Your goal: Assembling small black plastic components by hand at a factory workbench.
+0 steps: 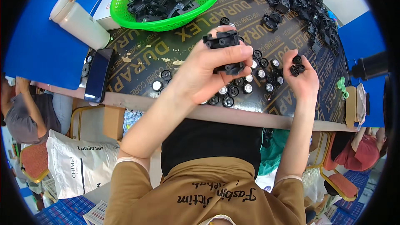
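Note:
My left hand (204, 68) grips a black plastic toy-vehicle chassis (225, 41) above the table, its thumb laid across the part. To the right, my right hand (304, 82) is palm up with its fingers curled around several small black wheels (296, 70). Between and below my hands, loose wheels (239, 82) are scattered on the dark printed tabletop (143, 60), some with silvery hubs facing up. A few more wheels (166, 75) rest left of my left forearm. Part of the chassis is hidden behind my thumb and fingers.
A green basket (166, 26) of black chassis parts stands at the far middle. A heap of similar parts (283, 0) spreads over the far right. At left are a white bottle (81, 23) and a dark phone (99, 75). A black cylindrical object (371, 65) juts in at right.

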`<state>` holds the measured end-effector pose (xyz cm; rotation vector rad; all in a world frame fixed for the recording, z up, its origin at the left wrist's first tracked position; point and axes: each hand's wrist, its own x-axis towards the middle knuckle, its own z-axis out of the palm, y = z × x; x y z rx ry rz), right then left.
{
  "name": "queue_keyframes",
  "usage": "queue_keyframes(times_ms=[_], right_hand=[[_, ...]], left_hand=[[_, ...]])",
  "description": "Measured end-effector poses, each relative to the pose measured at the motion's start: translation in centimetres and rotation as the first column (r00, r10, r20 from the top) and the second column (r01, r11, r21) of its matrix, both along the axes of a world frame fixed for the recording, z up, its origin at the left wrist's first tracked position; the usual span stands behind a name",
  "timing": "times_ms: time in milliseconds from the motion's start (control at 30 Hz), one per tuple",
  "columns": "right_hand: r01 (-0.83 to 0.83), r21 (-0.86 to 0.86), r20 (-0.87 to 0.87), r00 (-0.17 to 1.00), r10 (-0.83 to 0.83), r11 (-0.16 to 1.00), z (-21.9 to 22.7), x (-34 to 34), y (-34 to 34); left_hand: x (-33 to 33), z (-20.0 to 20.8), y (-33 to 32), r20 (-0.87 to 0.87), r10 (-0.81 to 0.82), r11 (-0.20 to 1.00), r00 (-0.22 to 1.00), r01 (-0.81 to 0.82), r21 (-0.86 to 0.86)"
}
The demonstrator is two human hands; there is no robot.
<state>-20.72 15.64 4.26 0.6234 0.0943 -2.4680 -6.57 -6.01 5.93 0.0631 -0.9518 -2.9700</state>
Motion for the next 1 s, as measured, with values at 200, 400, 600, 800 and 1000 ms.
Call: queue_keyframes(times_ms=[200,400,600,800,1000], right_hand=[[-0.090,-0.044,0.043,0.995,0.092,0.995,-0.6,-1.8,1.3],[0.369,-0.044,0.141,0.922,-0.360,0.928,0.1,1.7,3.8],[0.141,-0.237,0.053,0.990,-0.132,0.961,-0.4,2.2,2.5],[0.111,0.159,-0.175,0.981,-0.083,0.981,0.5,1.8,-0.7],[-0.272,0.299,-0.375,0.848,0.375,0.915,1.1,-1.2,1.0]], left_hand=[[-1.0,-0.1,-3.4,0.076,-0.089,0.981,0.993,0.100,-0.166],[-0.3,0.8,-4.2,0.154,-0.258,0.965,0.954,0.246,0.089],[-1.2,-0.3,-3.3,0.167,-0.398,0.917,0.902,0.388,0.088],[-2.3,-0.2,-3.1,0.219,-0.326,0.945,0.920,0.325,0.042],[-1.7,1.1,-0.1,0.179,-0.052,0.879,0.982,0.130,-0.459]])
